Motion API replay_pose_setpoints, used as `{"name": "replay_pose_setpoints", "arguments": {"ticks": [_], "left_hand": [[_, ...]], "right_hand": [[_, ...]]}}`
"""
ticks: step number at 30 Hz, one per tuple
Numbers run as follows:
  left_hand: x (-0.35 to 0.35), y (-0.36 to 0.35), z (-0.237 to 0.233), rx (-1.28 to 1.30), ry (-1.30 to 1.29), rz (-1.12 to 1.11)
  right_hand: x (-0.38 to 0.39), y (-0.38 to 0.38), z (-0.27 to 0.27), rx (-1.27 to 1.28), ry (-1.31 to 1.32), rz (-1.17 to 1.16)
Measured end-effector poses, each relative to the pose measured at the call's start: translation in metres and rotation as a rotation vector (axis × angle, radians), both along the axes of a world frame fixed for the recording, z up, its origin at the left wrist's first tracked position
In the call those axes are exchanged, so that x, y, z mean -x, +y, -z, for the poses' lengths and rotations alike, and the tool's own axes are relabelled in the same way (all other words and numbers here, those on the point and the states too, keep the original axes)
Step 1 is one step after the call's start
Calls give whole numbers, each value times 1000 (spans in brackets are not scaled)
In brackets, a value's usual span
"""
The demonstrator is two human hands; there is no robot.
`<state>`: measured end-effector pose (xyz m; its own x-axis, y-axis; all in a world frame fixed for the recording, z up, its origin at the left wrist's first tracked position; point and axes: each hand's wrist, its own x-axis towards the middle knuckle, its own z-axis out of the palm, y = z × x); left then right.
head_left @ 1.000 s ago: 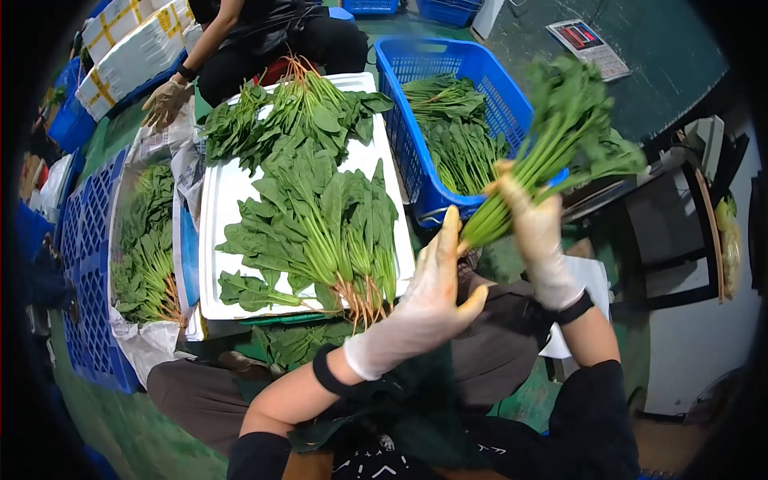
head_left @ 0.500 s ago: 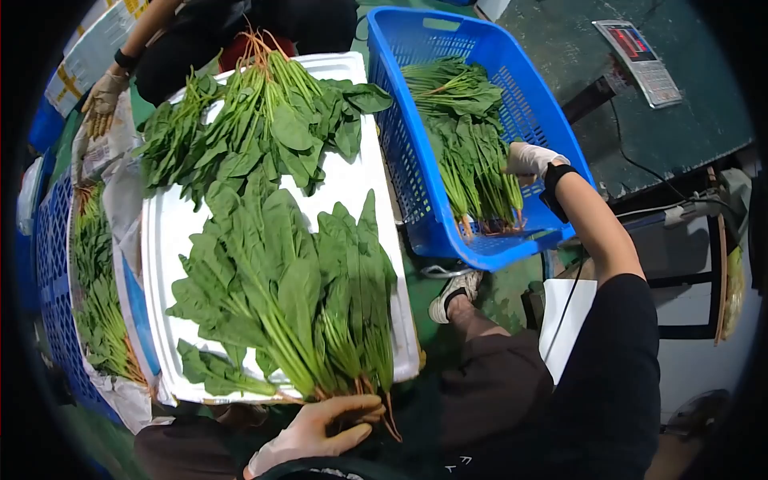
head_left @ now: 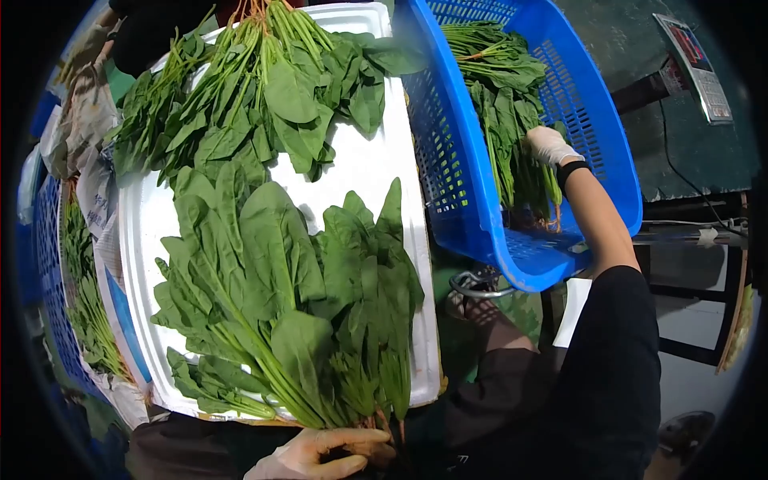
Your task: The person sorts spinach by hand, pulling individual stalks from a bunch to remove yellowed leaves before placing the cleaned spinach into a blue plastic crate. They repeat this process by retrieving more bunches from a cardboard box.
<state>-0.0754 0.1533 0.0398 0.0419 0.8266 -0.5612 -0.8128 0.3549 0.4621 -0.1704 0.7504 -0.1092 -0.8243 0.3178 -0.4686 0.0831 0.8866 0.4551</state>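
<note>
- Tray of smooth white foam [head_left: 384, 160] is filling the nine o'clock side, carrying most of the loose glossy green spinach [head_left: 280, 296].
- Blue slotted plastic basket [head_left: 448, 160] at one o'clock is already holding several long-stemmed spinach bunches [head_left: 500, 104].
- Right hand [head_left: 550, 146], in a thin pale glove, is resting on those bunches; I cannot tell its grip.
- Left hand [head_left: 320, 458], at six o'clock, is curling round the loose spinach's reddish root ends.

Produce packing room: spinach [head_left: 288, 304] piles, blue crates [head_left: 480, 160], weighing scale [head_left: 694, 68].
</note>
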Motion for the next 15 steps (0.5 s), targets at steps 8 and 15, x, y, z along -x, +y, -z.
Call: {"name": "replay_pose_setpoints", "arguments": {"ticks": [8,15], "left_hand": [[-28,-17,-39,-18,263,-47],[-59,-77,-82,-6,703,-122]], "right_hand": [[-47,-79,-169,469,372,158],[-179,-242,-345,760,620,131]]}}
